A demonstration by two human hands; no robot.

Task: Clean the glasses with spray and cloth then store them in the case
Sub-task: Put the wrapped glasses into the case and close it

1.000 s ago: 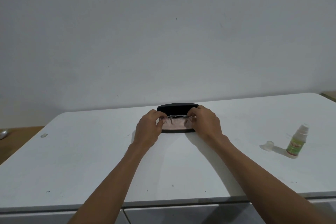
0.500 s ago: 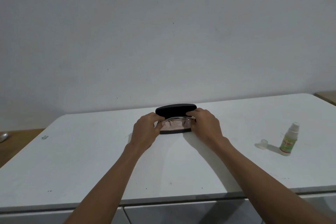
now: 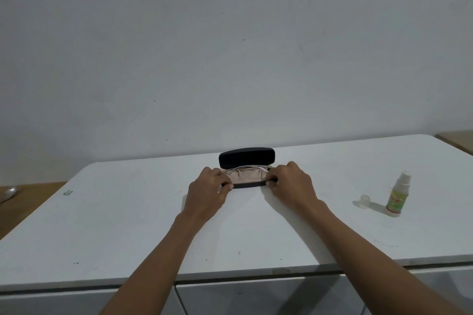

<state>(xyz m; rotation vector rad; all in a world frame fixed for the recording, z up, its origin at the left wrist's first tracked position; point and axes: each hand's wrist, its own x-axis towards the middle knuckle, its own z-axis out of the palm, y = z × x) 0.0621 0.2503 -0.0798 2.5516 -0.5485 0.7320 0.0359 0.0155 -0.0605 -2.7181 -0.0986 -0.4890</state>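
White table (image 3: 128, 225) carries an open black case (image 3: 247, 158), glasses (image 3: 245, 174) inside on pink lining, left hand (image 3: 208, 192) and right hand (image 3: 291, 184) gripping its ends.

Hidden: both ends of the case (image 3: 247, 185), behind my hands; my fingertips, curled out of sight. Glasses (image 3: 244, 168): frame too thin to make out. Spray bottle (image 3: 398, 195), right: label unreadable. Forearms cut off at bottom edge.
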